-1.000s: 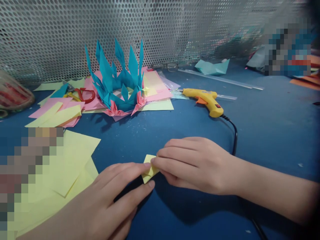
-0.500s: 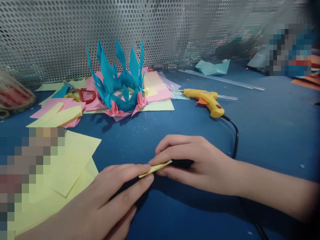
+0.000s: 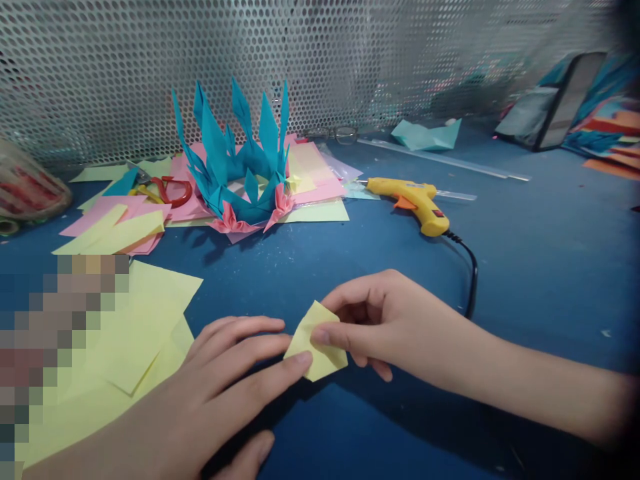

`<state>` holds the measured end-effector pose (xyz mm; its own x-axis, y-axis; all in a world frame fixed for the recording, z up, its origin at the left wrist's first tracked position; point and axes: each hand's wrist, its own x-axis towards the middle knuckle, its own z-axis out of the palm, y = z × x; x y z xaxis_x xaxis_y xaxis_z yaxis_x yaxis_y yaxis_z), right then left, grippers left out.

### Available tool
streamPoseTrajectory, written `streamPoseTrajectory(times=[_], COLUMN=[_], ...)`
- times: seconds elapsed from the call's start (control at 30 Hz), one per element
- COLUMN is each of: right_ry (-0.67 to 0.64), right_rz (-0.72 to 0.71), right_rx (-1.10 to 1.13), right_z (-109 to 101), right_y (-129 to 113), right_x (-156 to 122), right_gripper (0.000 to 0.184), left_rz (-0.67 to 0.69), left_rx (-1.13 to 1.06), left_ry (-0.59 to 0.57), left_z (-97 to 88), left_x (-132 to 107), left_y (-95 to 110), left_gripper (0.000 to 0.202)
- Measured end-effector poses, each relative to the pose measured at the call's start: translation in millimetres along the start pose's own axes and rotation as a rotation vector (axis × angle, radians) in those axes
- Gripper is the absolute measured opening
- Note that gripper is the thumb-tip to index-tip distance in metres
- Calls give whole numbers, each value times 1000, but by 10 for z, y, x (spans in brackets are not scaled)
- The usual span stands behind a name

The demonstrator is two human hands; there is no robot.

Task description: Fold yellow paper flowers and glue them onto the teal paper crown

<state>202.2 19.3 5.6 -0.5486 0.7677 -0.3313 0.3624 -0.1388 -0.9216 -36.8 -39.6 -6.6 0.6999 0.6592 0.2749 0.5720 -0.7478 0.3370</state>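
Observation:
A small piece of folded yellow paper (image 3: pixel 327 363) is pinched by my right hand (image 3: pixel 400 333), its thumb lying across the face and its fingers behind. My left hand (image 3: pixel 230 377) reaches in from the lower left with its fingers stretched out and apart. Its index fingertip rests on the paper's lower left part, and another fingertip meets the paper's left edge. The paper is tilted so its flat face shows, above the blue table (image 3: pixel 525 267). Under my left forearm lie larger yellow sheets (image 3: pixel 145 313).
A blue paper crown (image 3: pixel 250 160) with pink folded pieces stands at the back, on coloured sheets. Red-handled scissors (image 3: pixel 177 192) lie to its left. A yellow glue gun (image 3: pixel 417 200) with a black cord is at the right. Behind them rises a perforated metal panel (image 3: pixel 350 60).
The folded paper has turned from edge-on to face-on. My right thumb now lies on its face. My left fingers have spread, and the index finger has shifted onto the paper's lower part.

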Motion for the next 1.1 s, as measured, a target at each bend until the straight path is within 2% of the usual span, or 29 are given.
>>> streamPoseTrajectory(times=[0.13,0.2,0.27,0.37,0.57,0.7,0.9,1.1], right_ry=[235,287,300,304,360,353,279,280], right_rz=[-282,-403,-448,-454,-452,-409,-267,-288], right_rx=[-395,-527,-594,-622,-653,-630,-511,-529], right_z=[25,23,21,29,31,1,7,19], right_y=[62,78,85,97,135,105,46,47], right_x=[-35,-45,-49,-48,-28,-2,-23,-26], right_gripper=[15,17,16,12,16,19,19,13], left_rz=[-22,-33,-53,-62,96,86,81,88], left_rx=[3,30,73,140,241,261,216,220], left_ry=[-23,-45,-53,-32,-38,-33,-5,-6], left_z=[26,38,47,60,71,65,105,123], left_x=[-10,-18,-22,-19,3,23,25,27], left_y=[-20,-17,-2,19,1,3,0,7], left_gripper=[53,54,54,53,58,58,55,54])
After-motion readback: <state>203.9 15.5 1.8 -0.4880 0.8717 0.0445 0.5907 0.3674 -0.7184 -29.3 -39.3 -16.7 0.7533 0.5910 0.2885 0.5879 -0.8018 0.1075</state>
